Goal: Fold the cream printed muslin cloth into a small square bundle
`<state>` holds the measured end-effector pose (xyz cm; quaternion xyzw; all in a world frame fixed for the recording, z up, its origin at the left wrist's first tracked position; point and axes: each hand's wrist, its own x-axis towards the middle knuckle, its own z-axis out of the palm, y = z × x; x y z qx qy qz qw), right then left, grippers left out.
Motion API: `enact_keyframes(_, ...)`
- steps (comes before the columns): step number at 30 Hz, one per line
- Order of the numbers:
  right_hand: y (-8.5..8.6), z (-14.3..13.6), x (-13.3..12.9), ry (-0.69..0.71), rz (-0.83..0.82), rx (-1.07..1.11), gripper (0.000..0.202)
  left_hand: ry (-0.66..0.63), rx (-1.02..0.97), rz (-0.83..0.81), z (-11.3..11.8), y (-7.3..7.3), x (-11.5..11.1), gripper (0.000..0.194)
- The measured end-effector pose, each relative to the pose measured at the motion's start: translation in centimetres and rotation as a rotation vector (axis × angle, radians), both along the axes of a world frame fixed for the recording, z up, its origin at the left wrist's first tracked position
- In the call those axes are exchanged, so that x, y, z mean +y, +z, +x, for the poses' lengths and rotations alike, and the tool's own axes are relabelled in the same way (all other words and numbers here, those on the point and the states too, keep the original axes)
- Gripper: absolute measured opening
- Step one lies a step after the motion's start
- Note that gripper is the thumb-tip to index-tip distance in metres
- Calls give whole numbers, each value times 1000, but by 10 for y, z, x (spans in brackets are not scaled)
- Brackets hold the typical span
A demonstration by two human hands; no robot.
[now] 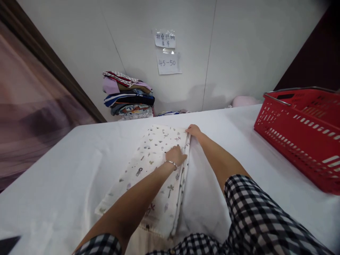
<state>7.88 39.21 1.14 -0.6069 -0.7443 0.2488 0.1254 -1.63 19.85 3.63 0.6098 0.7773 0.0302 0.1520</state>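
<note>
The patterned cloth (148, 156) lies in the middle of the white tabletop (66, 166), directly before the person, its layered right side running from near the body towards the far edge. The right hand (194, 130) is at the cloth's far right corner, where its fingers (188, 129) appear to pinch the fabric, probably to control the layers there. The left hand (175, 156) rests on the cloth just inside that layered side, thumb towards the border, seemingly to steady it; whether its fingers also grip fabric, I cannot tell. The cloth's far end sits close to the tabletop's back edge, leaving little depth there, and a fabric stack (130, 101) stands beyond that edge against the wall. To the left, a wide stretch of white surface runs to the slanting side edge. To the right, the red basket (294, 145) stands well apart from the cloth, so the right arm has room between them; its wall bounds sideways movement.
</note>
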Motion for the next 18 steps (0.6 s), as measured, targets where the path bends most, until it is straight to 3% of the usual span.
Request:
enact_keyframes(5,-1,-2,3,26,49,62,34,-39,20,-103,-3,10,5,22)
enact_keyframes(9,3,-1,7,41,83,114,35,-68,31,-104,-2,19,4,21)
enact_keyframes(13,2,3,8,31,86,113,35,-129,26,-30,4,15,0,23)
enact_keyframes(18,-8,11,3,12,51,95,29,-98,52,-63,13,7,-3,27)
